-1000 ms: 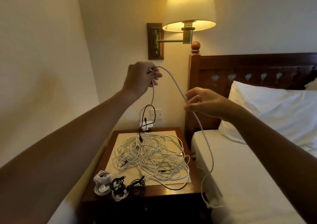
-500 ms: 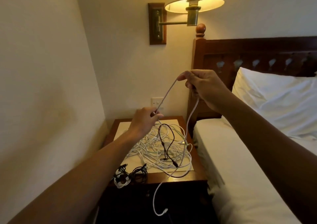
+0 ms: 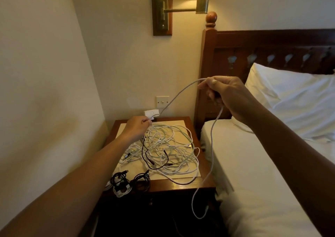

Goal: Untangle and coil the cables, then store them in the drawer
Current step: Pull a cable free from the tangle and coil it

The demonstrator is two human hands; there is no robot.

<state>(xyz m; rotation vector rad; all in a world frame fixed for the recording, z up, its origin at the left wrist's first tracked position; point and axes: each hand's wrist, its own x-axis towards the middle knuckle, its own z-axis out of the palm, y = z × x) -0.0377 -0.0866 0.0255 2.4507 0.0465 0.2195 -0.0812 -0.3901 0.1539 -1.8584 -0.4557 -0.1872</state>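
One white cable (image 3: 178,94) pinched between my right hand (image 3: 226,93) and left hand (image 3: 136,128); yanking could tighten tangle (image 3: 168,146), drag it off bench (image 3: 181,186).

Two hands (image 3: 136,130) (image 3: 228,93), one held cable (image 3: 174,98), one lamp (image 3: 201,2), one nightstand (image 3: 181,186)

A white cable (image 3: 212,146) arcs from centre-left up to centre-right, then hangs in a loop at lower centre. A loose tangle (image 3: 168,149) (white strands, a few black) sprawls mid-frame; small coiled bundles (image 3: 126,182) lie just below-left of it.
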